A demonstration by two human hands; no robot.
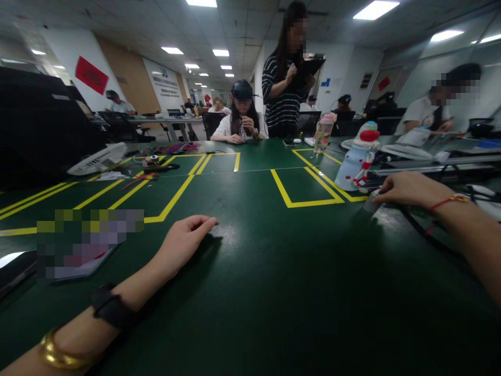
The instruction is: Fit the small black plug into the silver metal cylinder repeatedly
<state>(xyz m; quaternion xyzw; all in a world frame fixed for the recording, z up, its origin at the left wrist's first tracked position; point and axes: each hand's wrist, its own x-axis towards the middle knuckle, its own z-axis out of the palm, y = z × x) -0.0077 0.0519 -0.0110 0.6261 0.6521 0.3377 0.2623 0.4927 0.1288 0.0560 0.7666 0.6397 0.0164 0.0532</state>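
A small grey object (371,201) sits at the table's right edge, under the fingertips of the loosely curled right hand (405,189). The left hand (183,241) rests flat, fingers together, on the green table (274,271). Just beyond stands a white bottle (357,159), contents hidden; farther off, a clear pink bottle (324,133).

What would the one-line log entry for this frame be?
left hand: flat on green table, empty | right hand: over small grey object, grip unclear | snowman bottle beside it

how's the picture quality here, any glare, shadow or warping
Head view: ceiling lights leave a soft sheen on the green table; the left hand casts a shadow to its right; straight edges bow toward the frame borders; the right hand and the white bottle look slightly soft.
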